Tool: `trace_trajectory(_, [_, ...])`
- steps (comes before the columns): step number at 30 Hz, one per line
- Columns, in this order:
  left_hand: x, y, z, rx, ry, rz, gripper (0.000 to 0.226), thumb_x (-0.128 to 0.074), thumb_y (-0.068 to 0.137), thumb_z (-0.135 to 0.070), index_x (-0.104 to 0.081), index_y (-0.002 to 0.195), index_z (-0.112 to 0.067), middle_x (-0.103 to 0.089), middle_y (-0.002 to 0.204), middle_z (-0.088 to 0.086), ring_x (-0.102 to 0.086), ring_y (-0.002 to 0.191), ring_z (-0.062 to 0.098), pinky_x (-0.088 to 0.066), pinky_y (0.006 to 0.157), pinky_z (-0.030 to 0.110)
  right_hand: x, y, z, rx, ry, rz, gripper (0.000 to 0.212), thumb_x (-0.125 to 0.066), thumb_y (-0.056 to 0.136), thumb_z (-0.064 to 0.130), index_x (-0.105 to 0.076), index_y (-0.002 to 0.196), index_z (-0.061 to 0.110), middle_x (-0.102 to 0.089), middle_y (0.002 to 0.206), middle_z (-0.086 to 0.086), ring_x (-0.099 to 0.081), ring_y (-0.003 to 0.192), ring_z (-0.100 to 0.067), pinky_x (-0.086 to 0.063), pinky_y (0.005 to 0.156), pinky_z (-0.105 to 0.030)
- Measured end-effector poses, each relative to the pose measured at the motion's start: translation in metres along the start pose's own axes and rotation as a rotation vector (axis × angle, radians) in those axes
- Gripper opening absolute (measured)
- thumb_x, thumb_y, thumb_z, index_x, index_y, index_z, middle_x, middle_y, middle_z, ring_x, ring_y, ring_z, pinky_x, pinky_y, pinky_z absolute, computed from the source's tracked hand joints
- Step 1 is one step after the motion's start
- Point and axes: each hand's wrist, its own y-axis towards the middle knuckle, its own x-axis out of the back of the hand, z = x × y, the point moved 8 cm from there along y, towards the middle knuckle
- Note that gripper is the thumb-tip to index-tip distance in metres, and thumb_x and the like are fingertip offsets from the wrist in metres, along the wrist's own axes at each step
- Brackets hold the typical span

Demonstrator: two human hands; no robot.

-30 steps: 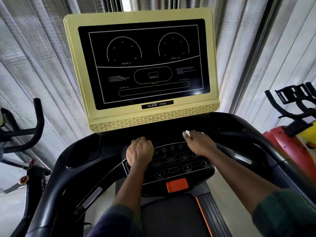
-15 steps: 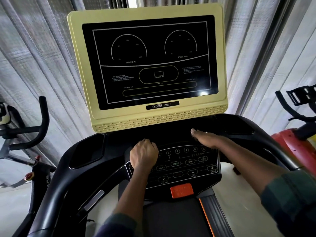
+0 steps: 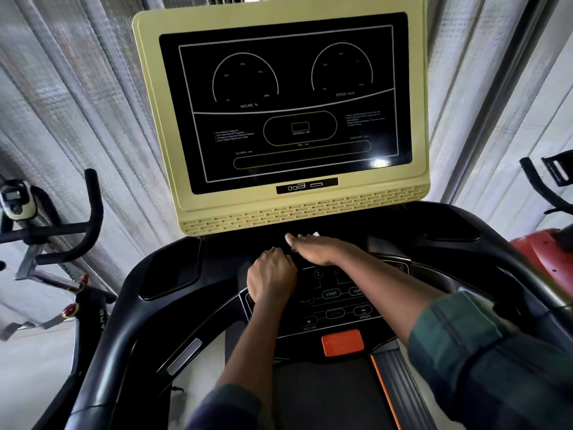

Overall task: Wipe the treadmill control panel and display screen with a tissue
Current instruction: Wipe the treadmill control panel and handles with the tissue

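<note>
The right hand (image 3: pixel 316 249) lies flat, palm down, with the fingers straight and close together, on the black ledge just above the control panel (image 3: pixel 328 305). It presses on the tissue (image 3: pixel 315 234), which is almost fully hidden under it; only a small white corner shows beyond the fingertips, on the side toward the display screen (image 3: pixel 294 103). The left hand (image 3: pixel 271 279) is just beside the right one, on its left and a little nearer to the person. Its fingers are curled into a fist, knuckles up, and it rests on the left end of the control panel. The two hands nearly touch at the right thumb. Below the right forearm the buttons of the panel are visible, one of them marked START (image 3: pixel 331 293), and nearer to the person than both hands there is an orange button (image 3: pixel 342 342). The screen stands upright beyond the hands in a pale yellow frame (image 3: pixel 148 119); it is dark, with thin white lines, two dials and small writing, and a bright spot of reflected light in its lower right corner. The right arm wears a dark green sleeve (image 3: pixel 465 352). Left of the left hand is a black recess (image 3: pixel 170 268) in the console, and further left an exercise bike (image 3: pixel 77 231). Far to the right of the right hand a red machine (image 3: pixel 545 259) is partly in view. Grey curtains (image 3: pixel 62 88) hang behind everything.
</note>
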Motion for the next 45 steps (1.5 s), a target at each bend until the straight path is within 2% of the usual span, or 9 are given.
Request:
trace_trajectory(5, [0.001, -0.002, 0.000, -0.025, -0.020, -0.009, 0.036, -0.033, 0.097, -0.031, -0.066, 0.095, -0.017, -0.070, 0.100, 0.006, -0.066, 0.089, 0.029, -0.036, 0.063, 0.032, 0.007, -0.013, -0.029, -0.120, 0.052, -0.027, 0.128, 0.006, 0.049, 0.106, -0.034, 0.152, 0.040, -0.022, 0.165, -0.008, -0.023, 0.150, -0.033, -0.021, 0.119, -0.054])
trace_trajectory(13, [0.004, -0.004, -0.002, -0.051, -0.019, -0.007, 0.035, -0.035, 0.096, -0.030, -0.066, 0.091, -0.017, -0.069, 0.095, 0.003, -0.065, 0.084, 0.025, -0.035, 0.059, 0.031, 0.024, -0.058, -0.070, -0.139, 0.054, -0.185, 0.060, -0.002, 0.104, 0.056, -0.015, 0.158, 0.034, -0.019, 0.166, -0.006, -0.017, 0.153, -0.027, -0.019, 0.122, -0.045])
trace_trajectory(19, [-0.001, 0.000, -0.005, -0.058, -0.025, 0.027, 0.034, -0.035, 0.097, -0.028, -0.066, 0.100, -0.014, -0.067, 0.095, 0.006, -0.063, 0.082, 0.025, -0.041, 0.060, 0.032, 0.023, -0.076, -0.109, -0.200, 0.033, -0.530, 0.071, -0.011, 0.102, 0.060, -0.048, 0.145, 0.018, -0.050, 0.149, -0.007, -0.046, 0.138, -0.028, -0.036, 0.112, -0.043])
trace_trajectory(24, [-0.002, 0.010, -0.045, -0.223, -0.128, 0.097, 0.029, -0.041, 0.095, -0.022, -0.067, 0.104, -0.014, -0.068, 0.105, 0.005, -0.065, 0.091, 0.028, -0.047, 0.064, 0.034, 0.011, -0.084, -0.133, -0.255, -0.027, -0.616, 0.108, 0.019, 0.080, 0.071, -0.042, 0.148, 0.013, -0.050, 0.147, -0.009, -0.044, 0.137, -0.027, -0.029, 0.117, -0.043])
trace_trajectory(28, [-0.017, 0.000, -0.096, -0.432, -0.145, 0.322, 0.042, -0.029, 0.105, -0.043, -0.056, 0.135, -0.028, -0.057, 0.139, -0.002, -0.056, 0.123, 0.024, -0.047, 0.093, 0.037, 0.021, -0.084, -0.150, -0.275, 0.073, -0.564, 0.103, 0.009, 0.077, 0.070, -0.047, 0.143, 0.013, -0.054, 0.140, -0.012, -0.051, 0.126, -0.032, -0.042, 0.104, -0.045])
trace_trajectory(31, [-0.022, -0.006, -0.095, -0.396, -0.055, 0.293, 0.048, -0.020, 0.104, -0.052, -0.051, 0.138, -0.037, -0.053, 0.143, -0.010, -0.054, 0.126, 0.022, -0.042, 0.090, 0.036, 0.026, -0.086, -0.163, -0.328, 0.144, -0.531, 0.077, -0.010, 0.094, 0.066, -0.053, 0.132, 0.015, -0.059, 0.127, -0.011, -0.056, 0.117, -0.035, -0.046, 0.095, -0.046])
trace_trajectory(33, [-0.023, -0.005, -0.094, -0.385, -0.038, 0.271, 0.049, -0.019, 0.104, -0.054, -0.050, 0.139, -0.038, -0.052, 0.144, -0.012, -0.054, 0.126, 0.022, -0.041, 0.090, 0.035, 0.023, -0.090, -0.163, -0.304, 0.159, -0.553, 0.086, -0.004, 0.088, 0.069, -0.053, 0.132, 0.014, -0.058, 0.128, -0.014, -0.057, 0.117, -0.037, -0.045, 0.093, -0.045])
trace_trajectory(39, [-0.029, -0.002, -0.094, -0.398, -0.024, 0.275, 0.052, -0.016, 0.103, -0.056, -0.047, 0.142, -0.039, -0.049, 0.147, -0.014, -0.053, 0.128, 0.020, -0.041, 0.092, 0.035, 0.004, -0.114, -0.154, -0.212, 0.110, -0.767, 0.066, -0.017, 0.103, 0.056, -0.042, 0.149, 0.015, -0.041, 0.155, -0.007, -0.033, 0.145, -0.027, -0.023, 0.120, -0.040])
trace_trajectory(45, [-0.031, -0.001, -0.093, -0.383, -0.011, 0.305, 0.054, -0.016, 0.102, -0.059, -0.045, 0.144, -0.040, -0.046, 0.149, -0.016, -0.050, 0.131, 0.019, -0.041, 0.097, 0.037, 0.006, -0.100, -0.161, -0.224, 0.121, -0.801, 0.069, -0.017, 0.100, 0.060, -0.045, 0.144, 0.016, -0.046, 0.149, -0.007, -0.038, 0.140, -0.027, -0.028, 0.117, -0.040])
